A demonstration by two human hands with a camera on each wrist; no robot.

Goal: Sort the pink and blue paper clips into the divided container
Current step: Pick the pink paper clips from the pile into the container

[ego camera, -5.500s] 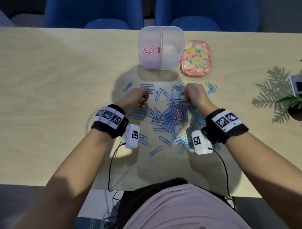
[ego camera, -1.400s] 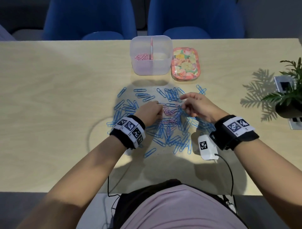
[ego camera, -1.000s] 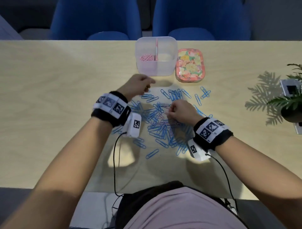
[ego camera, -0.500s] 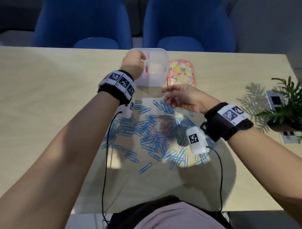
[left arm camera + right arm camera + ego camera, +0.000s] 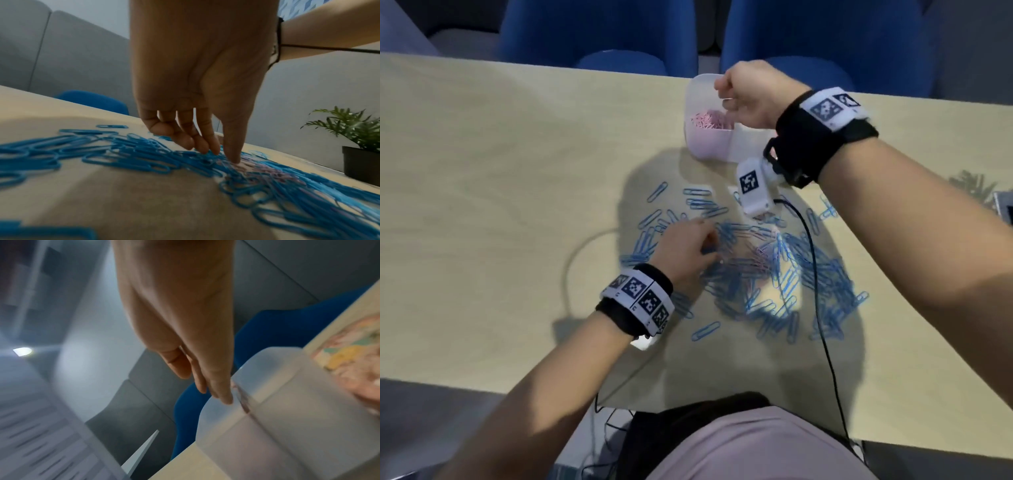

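The translucent plastic divided container [image 5: 709,137] stands near the far edge of the pale wooden surface [image 5: 500,178]. Its left compartment holds a small heap of pink paper clips [image 5: 710,120]; the right compartment is mostly hidden behind the right hand [image 5: 751,96], and what shows of it looks bare. In the right wrist view a floral patterned tray [image 5: 349,363] lies just beside the container on its right.

The right hand hovers over the container at its divider. In the right wrist view its fingers [image 5: 218,386] hang down, nearly straight and close together, the tips just at the rim; the blur makes it impossible to tell whether a clip is pinched between them.

The left hand [image 5: 685,250] is down on the big scatter of blue paper clips [image 5: 774,274] spread across the middle of the surface. In the left wrist view its fingers [image 5: 197,139] are loosely bent and touch the top of the pile, the thumb tip pressing where a few pink clips [image 5: 265,170] lie tangled among the blue. It grasps nothing that can be seen.

By the look of things, the sorting is at an early stage. Part of the pink is already binned, yet a few pink clips remain mixed into the centre of the pile, and apparently every blue clip has yet to go into the other compartment. That is the bulk of the work left.
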